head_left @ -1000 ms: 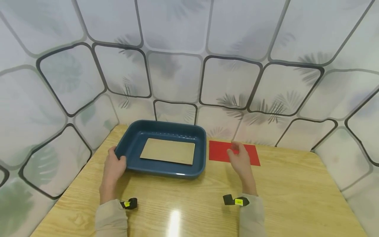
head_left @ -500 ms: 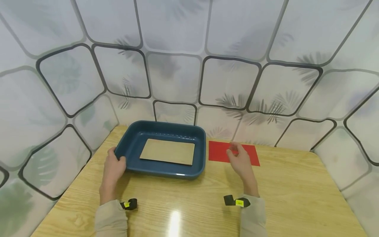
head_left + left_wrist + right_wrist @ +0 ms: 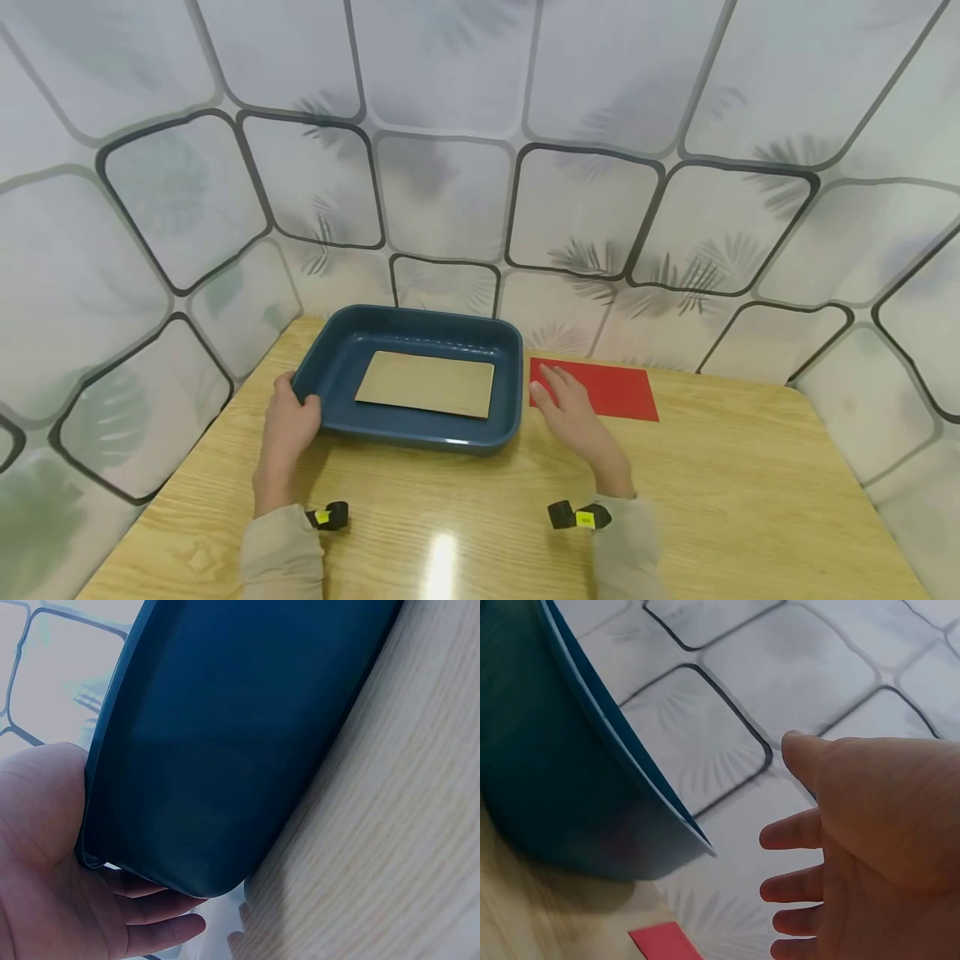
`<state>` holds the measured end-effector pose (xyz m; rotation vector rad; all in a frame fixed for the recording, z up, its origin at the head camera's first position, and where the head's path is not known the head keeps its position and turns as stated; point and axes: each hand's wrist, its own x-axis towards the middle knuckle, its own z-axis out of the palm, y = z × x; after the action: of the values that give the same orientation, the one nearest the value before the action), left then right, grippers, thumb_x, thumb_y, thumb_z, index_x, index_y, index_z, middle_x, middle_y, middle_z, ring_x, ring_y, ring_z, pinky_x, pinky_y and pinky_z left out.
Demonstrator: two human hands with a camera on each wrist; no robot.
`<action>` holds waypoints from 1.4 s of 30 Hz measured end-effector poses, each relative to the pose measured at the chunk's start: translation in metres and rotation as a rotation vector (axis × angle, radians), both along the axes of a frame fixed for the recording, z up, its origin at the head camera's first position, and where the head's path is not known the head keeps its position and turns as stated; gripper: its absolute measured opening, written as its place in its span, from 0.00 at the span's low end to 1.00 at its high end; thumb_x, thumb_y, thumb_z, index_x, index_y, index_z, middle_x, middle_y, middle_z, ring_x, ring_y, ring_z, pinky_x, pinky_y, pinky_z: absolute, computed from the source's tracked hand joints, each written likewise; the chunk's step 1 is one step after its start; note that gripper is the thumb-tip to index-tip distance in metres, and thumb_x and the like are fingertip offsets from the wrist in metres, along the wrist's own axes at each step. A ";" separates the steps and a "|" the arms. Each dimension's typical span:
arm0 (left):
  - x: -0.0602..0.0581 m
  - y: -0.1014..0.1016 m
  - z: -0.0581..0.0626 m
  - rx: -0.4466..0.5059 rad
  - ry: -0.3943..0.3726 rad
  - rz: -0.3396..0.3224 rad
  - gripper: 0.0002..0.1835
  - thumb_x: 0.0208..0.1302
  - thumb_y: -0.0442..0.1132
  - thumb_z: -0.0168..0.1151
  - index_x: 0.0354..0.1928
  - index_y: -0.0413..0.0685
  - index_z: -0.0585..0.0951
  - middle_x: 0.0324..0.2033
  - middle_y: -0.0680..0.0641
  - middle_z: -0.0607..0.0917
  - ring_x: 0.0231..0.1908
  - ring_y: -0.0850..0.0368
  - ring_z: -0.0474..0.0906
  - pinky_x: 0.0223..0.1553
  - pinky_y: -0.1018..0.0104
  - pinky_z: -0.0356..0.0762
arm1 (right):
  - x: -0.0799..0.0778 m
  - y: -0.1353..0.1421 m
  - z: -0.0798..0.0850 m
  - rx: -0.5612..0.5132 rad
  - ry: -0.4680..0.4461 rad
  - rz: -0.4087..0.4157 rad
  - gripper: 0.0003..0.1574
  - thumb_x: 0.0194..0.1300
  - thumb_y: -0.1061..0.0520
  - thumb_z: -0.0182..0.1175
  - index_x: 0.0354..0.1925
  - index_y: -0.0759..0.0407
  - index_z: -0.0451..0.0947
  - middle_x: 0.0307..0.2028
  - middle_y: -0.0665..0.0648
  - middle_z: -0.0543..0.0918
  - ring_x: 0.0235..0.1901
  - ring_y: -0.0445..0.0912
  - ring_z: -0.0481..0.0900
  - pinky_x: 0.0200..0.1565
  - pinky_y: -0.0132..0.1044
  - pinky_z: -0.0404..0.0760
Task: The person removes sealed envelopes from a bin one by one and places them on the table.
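A dark blue rectangular tray point(image 3: 420, 435) with raised walls stands on the table. Inside it lies a flat beige rectangular piece point(image 3: 425, 384) with a thin reddish edge. My left hand point(image 3: 291, 421) grips the tray's left end, thumb over the rim and fingers against the outside; in the left wrist view, the tray wall point(image 3: 217, 750) rises beside the palm. Just right of the tray, my right hand point(image 3: 576, 417) hovers with spread fingers and holds nothing. Below it is a flat red rectangle point(image 3: 615, 392), partly covered by the hand. The right wrist view shows a gap between fingertips and tray.
A light wooden table point(image 3: 750, 483) carries everything. Patterned wall panels point(image 3: 442, 192) close it in at the back and both sides. Black camera straps sit on both wrists, over beige sleeves point(image 3: 281, 550).
My right hand has moved left from over the middle of the red rectangle toward the tray, and its fingers have straightened. The left hand and the tray stay where they were.
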<state>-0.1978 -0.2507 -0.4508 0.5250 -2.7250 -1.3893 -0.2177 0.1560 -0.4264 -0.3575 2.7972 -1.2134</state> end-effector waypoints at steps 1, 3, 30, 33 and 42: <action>0.000 0.000 0.000 0.000 0.000 0.002 0.36 0.71 0.39 0.37 0.77 0.36 0.40 0.70 0.21 0.54 0.68 0.25 0.55 0.65 0.33 0.57 | 0.001 -0.005 0.000 0.008 -0.003 0.013 0.40 0.77 0.43 0.46 0.75 0.64 0.55 0.75 0.71 0.52 0.74 0.68 0.45 0.68 0.69 0.49; 0.000 0.000 0.001 0.000 0.001 0.002 0.36 0.71 0.39 0.37 0.77 0.36 0.40 0.69 0.21 0.54 0.68 0.25 0.55 0.65 0.33 0.58 | 0.002 -0.014 0.000 0.014 -0.006 0.043 0.41 0.76 0.43 0.47 0.75 0.64 0.55 0.75 0.71 0.52 0.74 0.68 0.43 0.68 0.70 0.49; -0.002 0.001 0.002 0.006 0.000 -0.008 0.37 0.71 0.39 0.37 0.77 0.36 0.39 0.69 0.20 0.54 0.68 0.25 0.56 0.63 0.33 0.59 | 0.012 -0.063 -0.007 0.188 0.221 0.196 0.45 0.64 0.54 0.67 0.73 0.61 0.60 0.73 0.69 0.58 0.74 0.66 0.49 0.65 0.61 0.66; -0.004 0.000 0.005 -0.002 0.004 -0.013 0.37 0.72 0.40 0.37 0.77 0.37 0.39 0.70 0.20 0.53 0.67 0.25 0.56 0.62 0.33 0.60 | 0.010 -0.065 -0.008 0.184 0.226 0.192 0.45 0.65 0.54 0.67 0.74 0.60 0.60 0.74 0.67 0.57 0.74 0.64 0.50 0.65 0.59 0.67; 0.001 0.002 0.003 0.001 0.012 -0.002 0.37 0.70 0.37 0.38 0.77 0.34 0.40 0.69 0.20 0.56 0.65 0.26 0.59 0.61 0.34 0.61 | 0.007 -0.069 -0.013 0.242 0.229 0.222 0.42 0.66 0.53 0.65 0.73 0.60 0.61 0.72 0.68 0.61 0.71 0.61 0.60 0.65 0.52 0.69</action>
<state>-0.1964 -0.2490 -0.4480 0.5122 -2.7161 -1.3897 -0.2107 0.0871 -0.4392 -0.8074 2.9456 -0.8248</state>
